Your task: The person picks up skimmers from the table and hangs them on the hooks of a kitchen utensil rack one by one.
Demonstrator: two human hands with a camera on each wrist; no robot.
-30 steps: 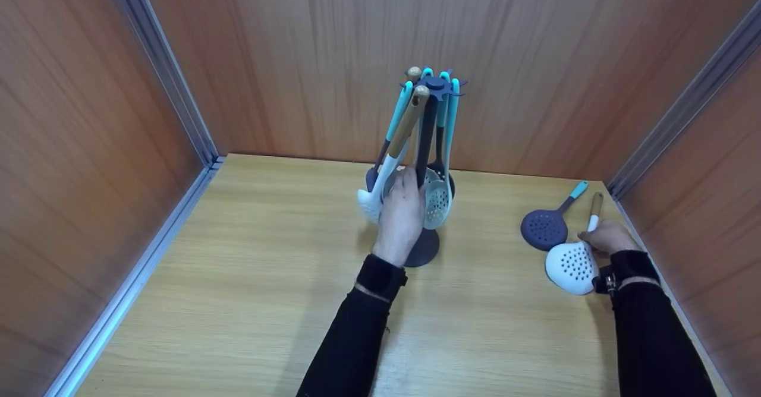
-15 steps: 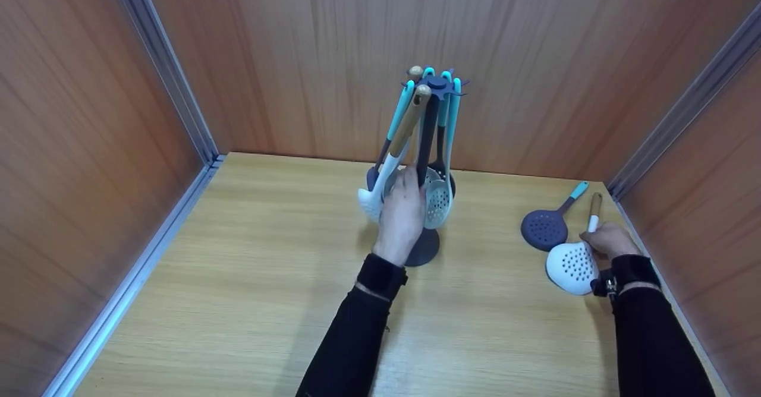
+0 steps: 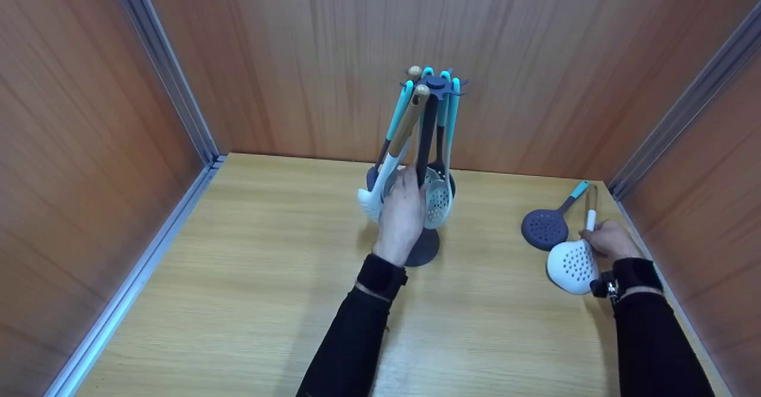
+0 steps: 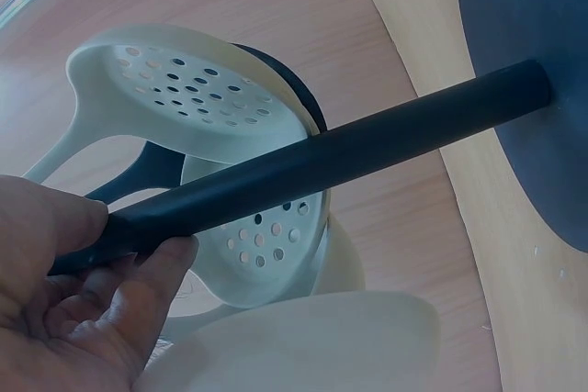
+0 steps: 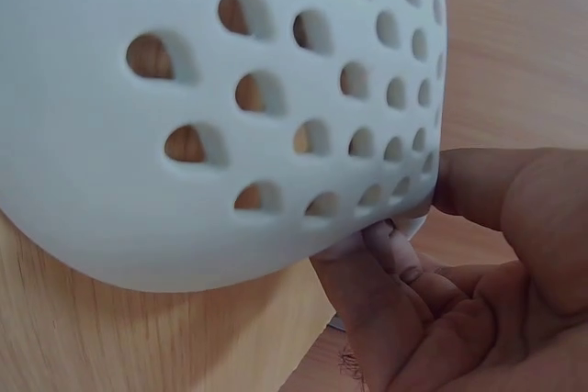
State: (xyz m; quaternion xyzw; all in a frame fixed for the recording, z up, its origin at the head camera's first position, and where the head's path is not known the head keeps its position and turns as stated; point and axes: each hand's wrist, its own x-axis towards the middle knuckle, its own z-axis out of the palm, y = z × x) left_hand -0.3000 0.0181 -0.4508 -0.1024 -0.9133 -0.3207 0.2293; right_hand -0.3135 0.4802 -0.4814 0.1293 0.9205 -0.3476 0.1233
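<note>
In the head view my left hand point(image 3: 401, 219) grips the dark post point(image 4: 322, 167) of a utensil stand, below its hooked top point(image 3: 437, 84). Hanging round the post are several utensils with wooden or turquoise handles, among them a white ladle-like one point(image 3: 370, 201) and a pale slotted spoon point(image 3: 437, 204). At the right, my right hand point(image 3: 612, 241) pinches a white skimmer point(image 3: 568, 269) with a wooden handle point(image 3: 591, 198). The right wrist view shows thumb and fingers at the edge of its perforated head point(image 5: 83, 153), just above the table.
A dark skimmer point(image 3: 544, 229) with a turquoise handle lies beside the white one. The stand's round base point(image 3: 423, 248) rests on the wooden table point(image 3: 267, 266). Wood-panelled walls point(image 3: 505, 40) with metal edge strips point(image 3: 166, 58) enclose it.
The white skimmer's handle end has swung slightly left, towards the dark skimmer's handle, and risen a little in view. My left hand and the stand hold still.
</note>
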